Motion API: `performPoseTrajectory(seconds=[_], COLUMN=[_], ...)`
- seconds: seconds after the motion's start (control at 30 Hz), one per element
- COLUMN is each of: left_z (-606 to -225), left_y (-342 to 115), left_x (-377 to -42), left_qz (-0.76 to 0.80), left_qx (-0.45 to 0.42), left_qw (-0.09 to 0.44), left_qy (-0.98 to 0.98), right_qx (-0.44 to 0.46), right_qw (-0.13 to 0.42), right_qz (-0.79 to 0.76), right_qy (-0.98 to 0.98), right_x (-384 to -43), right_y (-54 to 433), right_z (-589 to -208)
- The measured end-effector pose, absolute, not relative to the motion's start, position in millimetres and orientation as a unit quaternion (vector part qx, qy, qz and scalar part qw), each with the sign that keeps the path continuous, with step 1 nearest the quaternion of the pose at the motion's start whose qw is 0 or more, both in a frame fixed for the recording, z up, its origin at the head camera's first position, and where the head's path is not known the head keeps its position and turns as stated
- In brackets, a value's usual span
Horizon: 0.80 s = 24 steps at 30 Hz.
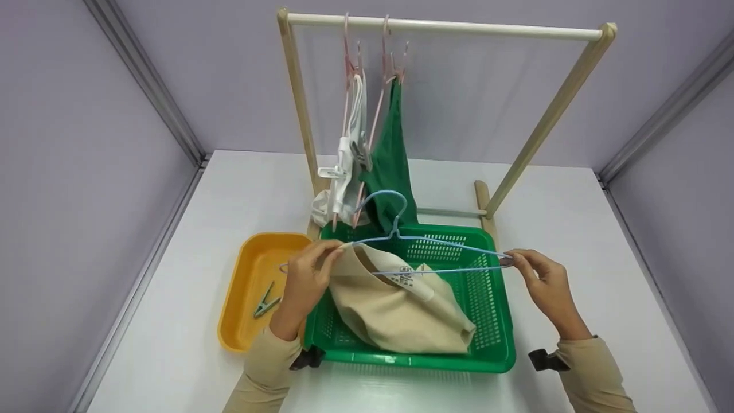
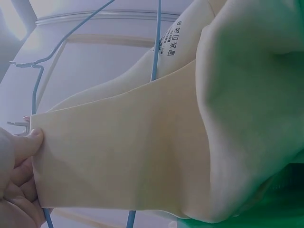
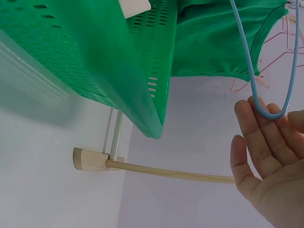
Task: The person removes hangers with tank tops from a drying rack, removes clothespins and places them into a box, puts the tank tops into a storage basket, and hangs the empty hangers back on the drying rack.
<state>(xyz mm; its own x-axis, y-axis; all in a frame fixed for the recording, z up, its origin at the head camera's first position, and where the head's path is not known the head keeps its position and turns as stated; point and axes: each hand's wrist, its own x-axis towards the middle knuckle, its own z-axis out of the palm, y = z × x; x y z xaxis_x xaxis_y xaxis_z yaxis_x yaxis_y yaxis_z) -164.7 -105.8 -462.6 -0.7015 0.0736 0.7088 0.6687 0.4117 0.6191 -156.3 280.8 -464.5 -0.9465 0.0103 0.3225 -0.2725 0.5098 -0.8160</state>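
Note:
A light-blue clothes hanger [image 1: 395, 226] spans both hands above a green basket [image 1: 459, 362], hook upward. My left hand [image 1: 304, 281] pinches the waistband edge of beige underpants [image 1: 401, 324] at the hanger's left side. In the left wrist view, the thumb lies on the beige cloth [image 2: 109, 156], and the hanger wire [image 2: 156, 42] passes behind it. The underpants droop into the basket, printed care marks showing inside. At the hanger's right end, my right hand [image 1: 542, 281] holds the wire tip between thumb and fingers; the right wrist view shows the rounded wire end [image 3: 273, 114] on the fingers.
A wooden rack with a white rail [image 1: 459, 27] stands behind. White clipped cloth [image 1: 355, 115] and a green garment [image 1: 393, 155] hang there on pink hangers. Left of the basket, an orange tray [image 1: 238, 304] holds a clothespin [image 1: 265, 304]. Walls flank the table.

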Motion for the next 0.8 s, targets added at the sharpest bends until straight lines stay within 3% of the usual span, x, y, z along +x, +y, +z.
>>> performPoseTrajectory(seconds=[0.17, 0.37, 0.8], left_z=[-461.4, -459.0, -462.0], left_y=[-101.6, -95.4, -95.1], left_x=[-164.0, -162.1, -162.0], left_qz=[-0.483, -0.483, -0.508], left_qx=[-0.24, -0.237, -0.257], left_qw=[0.299, 0.267, 0.249], left_qy=[-0.787, -0.799, -0.783], right_qx=[0.099, 0.197, 0.288], right_qw=[0.161, 0.208, 0.224], right_qz=[0.46, 0.448, 0.472], right_qy=[-0.867, -0.847, -0.803], right_x=[-156.8, -158.1, -157.7], right_y=[276.7, 272.3, 268.8], right_z=[-462.5, -460.1, -460.6])
